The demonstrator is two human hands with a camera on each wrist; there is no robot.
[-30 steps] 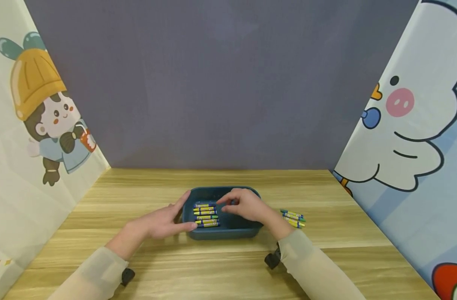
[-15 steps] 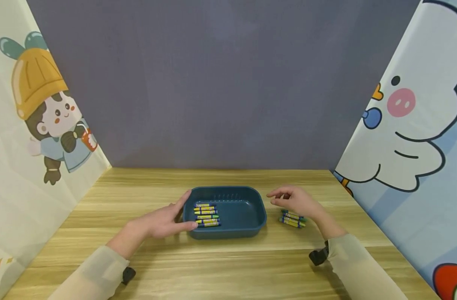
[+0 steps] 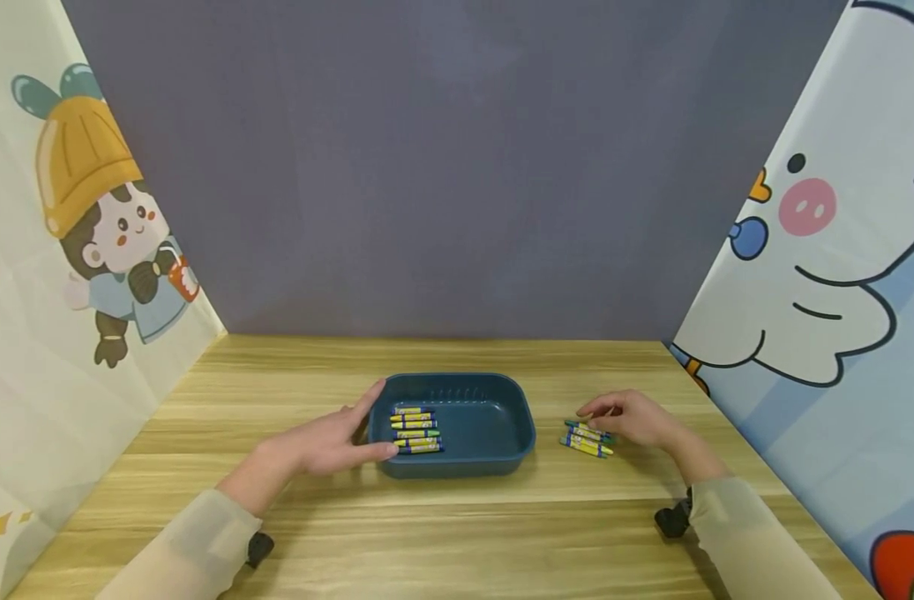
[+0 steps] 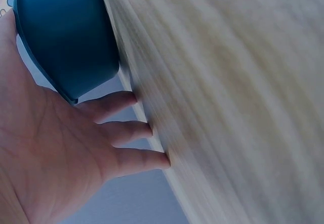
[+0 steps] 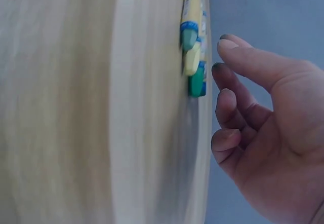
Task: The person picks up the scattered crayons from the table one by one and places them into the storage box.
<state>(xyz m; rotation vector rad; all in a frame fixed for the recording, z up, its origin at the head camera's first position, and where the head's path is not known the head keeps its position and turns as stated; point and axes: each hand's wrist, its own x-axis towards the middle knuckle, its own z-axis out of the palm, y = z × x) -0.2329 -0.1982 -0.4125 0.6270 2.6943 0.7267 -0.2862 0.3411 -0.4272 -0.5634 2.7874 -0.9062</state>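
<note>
A dark blue plastic tray (image 3: 457, 468) holds several yellow-and-blue-wrapped crayons (image 3: 415, 424) lined up at its left end. My left hand (image 3: 317, 446) lies against that end, its thumb at the rim beside the crayons. In the left wrist view, the other fingers (image 4: 134, 158) stretch straight down to the table next to the tray wall (image 4: 71, 36). Over a small group of crayons (image 3: 586, 446) on the table, my right hand (image 3: 636, 417) hovers with loosely bent fingers and nothing between them. The right wrist view has its thumb and fingertips just above the green-tipped crayons (image 5: 195, 79).
The wood-grain table (image 3: 457, 533) ends at a grey back panel (image 3: 442, 183). Printed cartoon panels stand at the left (image 3: 22, 275) and right (image 3: 809, 308). Each wrist wears a small black camera under a light sleeve (image 3: 194, 533).
My right hand has left the tray, swung right and come down over the loose crayons. My left hand stays at the tray's left end.
</note>
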